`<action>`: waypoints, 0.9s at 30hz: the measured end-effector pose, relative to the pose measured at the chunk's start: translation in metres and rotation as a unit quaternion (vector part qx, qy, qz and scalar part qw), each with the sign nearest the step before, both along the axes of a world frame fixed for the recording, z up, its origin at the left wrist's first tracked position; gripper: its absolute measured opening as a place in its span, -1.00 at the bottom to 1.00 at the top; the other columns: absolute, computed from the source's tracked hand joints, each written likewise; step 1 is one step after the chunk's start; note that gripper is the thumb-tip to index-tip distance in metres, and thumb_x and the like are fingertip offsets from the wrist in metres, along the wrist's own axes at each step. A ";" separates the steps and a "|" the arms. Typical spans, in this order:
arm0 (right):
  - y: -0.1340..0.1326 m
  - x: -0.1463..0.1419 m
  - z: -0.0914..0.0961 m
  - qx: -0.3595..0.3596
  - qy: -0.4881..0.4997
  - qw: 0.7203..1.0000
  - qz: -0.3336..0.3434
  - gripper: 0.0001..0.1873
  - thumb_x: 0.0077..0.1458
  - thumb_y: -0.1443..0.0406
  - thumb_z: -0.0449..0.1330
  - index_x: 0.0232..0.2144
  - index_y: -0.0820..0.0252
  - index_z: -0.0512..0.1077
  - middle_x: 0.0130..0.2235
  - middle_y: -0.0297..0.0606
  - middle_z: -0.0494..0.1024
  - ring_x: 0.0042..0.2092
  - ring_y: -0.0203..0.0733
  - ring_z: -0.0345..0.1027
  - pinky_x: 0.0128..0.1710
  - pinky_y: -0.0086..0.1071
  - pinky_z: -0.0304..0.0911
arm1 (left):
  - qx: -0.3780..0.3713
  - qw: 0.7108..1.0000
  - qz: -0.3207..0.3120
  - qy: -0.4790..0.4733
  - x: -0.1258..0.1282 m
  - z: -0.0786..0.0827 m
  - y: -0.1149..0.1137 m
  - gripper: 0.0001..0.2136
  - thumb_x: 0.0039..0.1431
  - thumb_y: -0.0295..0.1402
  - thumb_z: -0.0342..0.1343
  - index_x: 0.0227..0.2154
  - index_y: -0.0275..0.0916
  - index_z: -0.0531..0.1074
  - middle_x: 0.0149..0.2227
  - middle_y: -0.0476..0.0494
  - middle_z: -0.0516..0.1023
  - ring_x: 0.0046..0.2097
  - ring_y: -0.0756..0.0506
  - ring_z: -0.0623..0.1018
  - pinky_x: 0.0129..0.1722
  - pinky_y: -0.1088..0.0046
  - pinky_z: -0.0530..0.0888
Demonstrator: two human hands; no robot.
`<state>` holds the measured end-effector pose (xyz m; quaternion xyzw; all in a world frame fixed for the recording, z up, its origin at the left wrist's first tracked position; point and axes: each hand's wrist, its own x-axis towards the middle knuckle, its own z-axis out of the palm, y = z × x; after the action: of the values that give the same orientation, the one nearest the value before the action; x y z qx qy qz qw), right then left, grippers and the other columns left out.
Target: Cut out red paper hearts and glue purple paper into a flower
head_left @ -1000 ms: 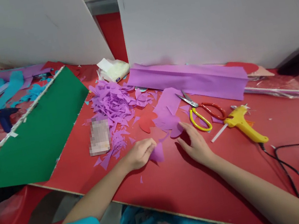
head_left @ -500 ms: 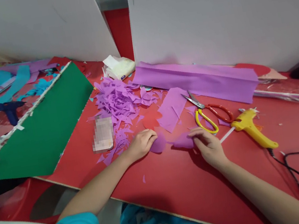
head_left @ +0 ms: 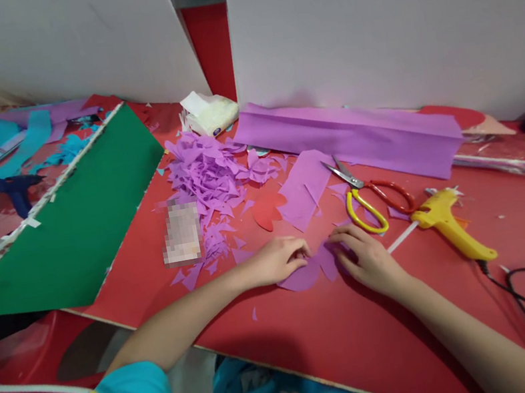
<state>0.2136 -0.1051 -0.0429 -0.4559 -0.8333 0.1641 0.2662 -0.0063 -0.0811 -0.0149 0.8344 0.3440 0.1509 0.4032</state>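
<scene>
Purple paper [head_left: 301, 278] lies on the near part of the desk [head_left: 312, 337], between left hand [head_left: 281, 259] and right hand [head_left: 368, 259]. Both curl at it; grip cannot be determined. Uneven pulling could tear it.

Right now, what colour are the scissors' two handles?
One yellow handle, one red handle, clearest in the head view.

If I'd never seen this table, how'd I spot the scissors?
Find the red table, then the long purple sheet along its back. Just beyond the right hand lie open scissors, left of the yellow glue gun. One red handle and one yellow handle set them apart.
</scene>
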 end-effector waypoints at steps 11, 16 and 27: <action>-0.011 -0.009 -0.002 0.119 -0.054 0.989 -0.071 -0.70 0.08 0.37 0.05 -0.08 0.18 0.27 -0.10 -0.03 0.34 -0.08 0.03 0.18 -0.12 -0.04 0.18 | 0.343 0.938 0.039 0.036 -0.002 -0.011 -0.012 -0.83 0.18 -0.48 -0.09 -0.28 -0.31 0.41 -0.14 -0.24 0.44 -0.06 -0.14 0.33 -0.08 0.27 0.28; -0.027 -0.014 0.000 0.092 -0.093 0.987 -0.096 -0.73 0.08 0.34 0.05 -0.12 0.25 0.31 -0.16 -0.01 0.40 -0.16 0.01 0.22 -0.21 -0.10 0.21 | 0.358 0.929 -0.002 0.093 -0.002 -0.017 -0.022 -0.83 0.19 -0.48 -0.09 -0.30 -0.32 0.41 -0.25 -0.19 0.47 -0.17 -0.12 0.39 -0.14 0.28 0.33; -0.034 -0.011 -0.005 0.050 -0.084 0.995 -0.035 -0.65 0.06 0.42 -0.02 -0.08 0.28 0.32 -0.04 0.01 0.40 0.03 0.03 0.19 -0.06 -0.05 0.18 | 0.385 0.917 -0.009 0.104 -0.006 -0.022 -0.016 -0.75 0.23 -0.52 -0.17 -0.18 -0.33 0.40 -0.03 -0.25 0.43 0.08 -0.18 0.33 0.07 0.10 0.25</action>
<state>0.2027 -0.1388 -0.0476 -0.4834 -0.8432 0.0742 0.2231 -0.0119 -0.0966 -0.0374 0.9393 0.2913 0.1806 0.0138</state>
